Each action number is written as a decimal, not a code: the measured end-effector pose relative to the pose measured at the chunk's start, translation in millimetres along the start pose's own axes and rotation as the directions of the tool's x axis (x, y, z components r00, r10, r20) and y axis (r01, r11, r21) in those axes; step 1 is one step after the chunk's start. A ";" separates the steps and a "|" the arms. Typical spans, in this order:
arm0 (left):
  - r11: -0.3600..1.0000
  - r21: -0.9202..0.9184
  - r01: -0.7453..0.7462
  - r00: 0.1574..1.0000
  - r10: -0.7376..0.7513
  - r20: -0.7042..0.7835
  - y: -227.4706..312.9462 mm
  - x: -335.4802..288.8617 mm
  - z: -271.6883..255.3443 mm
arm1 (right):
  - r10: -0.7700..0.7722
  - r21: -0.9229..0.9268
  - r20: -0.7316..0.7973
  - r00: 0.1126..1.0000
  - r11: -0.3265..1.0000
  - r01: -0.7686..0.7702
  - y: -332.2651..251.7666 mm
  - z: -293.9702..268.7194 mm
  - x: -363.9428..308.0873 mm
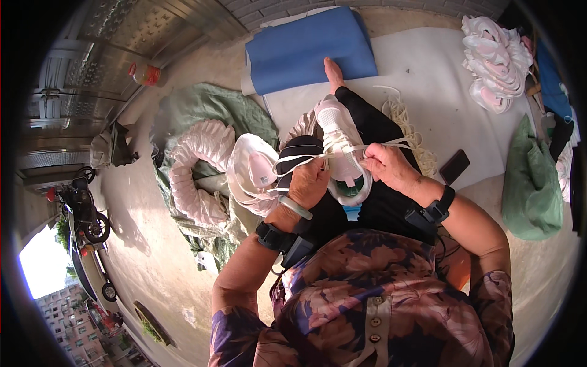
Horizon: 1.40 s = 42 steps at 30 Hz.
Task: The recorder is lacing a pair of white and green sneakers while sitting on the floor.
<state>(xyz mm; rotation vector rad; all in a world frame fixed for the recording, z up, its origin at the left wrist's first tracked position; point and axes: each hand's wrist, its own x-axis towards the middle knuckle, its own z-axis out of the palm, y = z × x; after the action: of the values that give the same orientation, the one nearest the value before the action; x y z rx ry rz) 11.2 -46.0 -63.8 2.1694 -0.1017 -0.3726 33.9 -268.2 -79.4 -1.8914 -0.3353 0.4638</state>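
A white and pale pink sneaker (pixel 340 131) rests on my lap, toe pointing away and heel opening toward me. A white shoelace (pixel 301 160) runs across its tongue and out to both sides. My left hand (pixel 310 181) is closed in a pinch on the lace at the shoe's left edge. On the right, my right hand (pixel 389 166) pinches the lace's other side close to the eyelets. Left of the shoe are stacked pinkish-white shoe uppers (pixel 252 160), and a long curved row of them (pixel 191 177) lies beyond.
Loose white laces (pixel 408 131) lie right of my leg, near a dark phone (pixel 454 167). A folded blue sheet (pixel 312 50) lies ahead on a white mat (pixel 440 73). More uppers (pixel 496 61) are piled far right, above a green sack (pixel 532 183). A motorcycle (pixel 85 211) stands far left.
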 end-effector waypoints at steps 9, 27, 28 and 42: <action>0.981 0.164 -0.099 0.994 0.106 -0.035 -7.1 -0.1 16.4 | 0.094 -0.320 -0.093 0.991 0.940 -0.119 7.0 5.1 -0.6; 0.851 -0.137 0.507 0.838 -0.449 0.309 11.0 17.3 -13.5 | 0.376 0.695 0.211 0.902 0.592 -0.409 -4.0 -17.5 -5.3; 0.847 -0.125 0.516 0.825 -0.452 0.339 11.2 20.6 -13.0 | 0.392 0.699 0.214 0.894 0.578 -0.421 -4.0 -18.5 -5.5; 0.930 -0.323 0.179 0.967 -0.227 -0.119 -10.1 28.6 -4.3 | 0.388 0.676 -0.142 0.911 0.710 -0.197 4.7 -11.0 -8.2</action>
<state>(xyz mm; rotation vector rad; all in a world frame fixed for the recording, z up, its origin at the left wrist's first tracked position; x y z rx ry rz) 39.1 -42.7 -76.1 1.8914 0.2564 -0.3129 31.9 -282.6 -79.0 -1.2812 0.3084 0.4469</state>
